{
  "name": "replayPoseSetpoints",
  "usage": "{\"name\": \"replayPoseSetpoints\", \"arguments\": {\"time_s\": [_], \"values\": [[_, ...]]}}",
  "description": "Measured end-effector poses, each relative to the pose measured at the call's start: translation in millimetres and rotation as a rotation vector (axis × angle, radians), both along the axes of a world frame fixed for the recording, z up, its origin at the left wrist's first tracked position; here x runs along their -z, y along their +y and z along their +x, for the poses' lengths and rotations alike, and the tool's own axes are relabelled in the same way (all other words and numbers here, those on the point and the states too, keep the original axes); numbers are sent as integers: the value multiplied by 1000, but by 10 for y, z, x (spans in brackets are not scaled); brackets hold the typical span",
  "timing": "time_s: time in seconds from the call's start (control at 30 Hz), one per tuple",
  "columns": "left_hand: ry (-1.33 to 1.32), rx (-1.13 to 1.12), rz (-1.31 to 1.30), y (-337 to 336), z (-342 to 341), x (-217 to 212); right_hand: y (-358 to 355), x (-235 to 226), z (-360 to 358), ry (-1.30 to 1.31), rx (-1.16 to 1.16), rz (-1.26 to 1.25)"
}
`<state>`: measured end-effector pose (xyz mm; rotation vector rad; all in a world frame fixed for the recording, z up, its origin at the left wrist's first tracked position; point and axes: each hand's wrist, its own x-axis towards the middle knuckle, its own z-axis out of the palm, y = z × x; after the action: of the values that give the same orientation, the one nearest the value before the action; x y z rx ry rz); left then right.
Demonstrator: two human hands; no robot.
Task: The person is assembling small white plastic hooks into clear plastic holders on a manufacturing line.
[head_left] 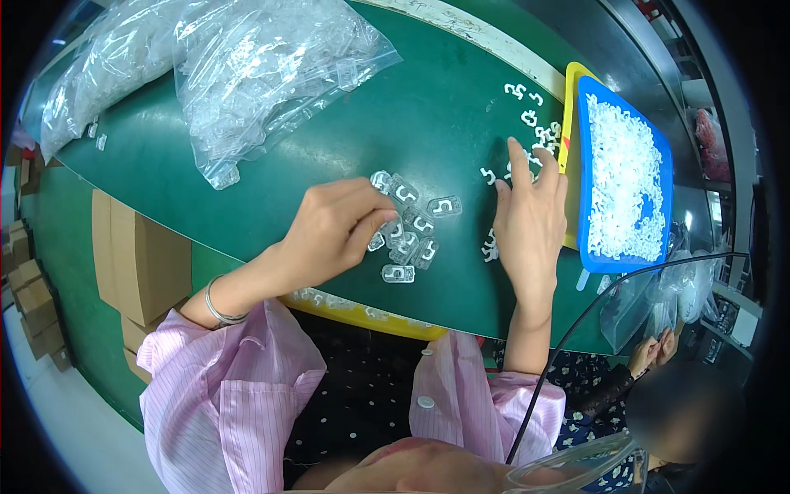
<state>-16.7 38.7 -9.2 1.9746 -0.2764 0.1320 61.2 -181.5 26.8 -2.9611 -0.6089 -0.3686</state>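
Left fingers [374, 227] beside clear cases [445, 206]; white pieces [529, 118] near right fingers [518, 158].

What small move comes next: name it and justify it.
Probably have the right hand pinch the loose white piece beside its thumb: its fingers are spread there, while the left hand is at the clear cases, several bearing similar white pieces.

Small cases [418, 221] lie on the table [444, 99], bags [271, 74] behind them leftward, a tray [585, 181] to their right.
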Motion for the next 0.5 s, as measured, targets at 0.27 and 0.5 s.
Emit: {"name": "replayPoseSetpoints", "arguments": {"time_s": [0.27,0.5], "values": [[-610,-551,931,470,410,-309,-144,229,139,89,-2,106],[-337,-623,1134,1366,704,-229,408,-96,47,157,-486,357]]}}
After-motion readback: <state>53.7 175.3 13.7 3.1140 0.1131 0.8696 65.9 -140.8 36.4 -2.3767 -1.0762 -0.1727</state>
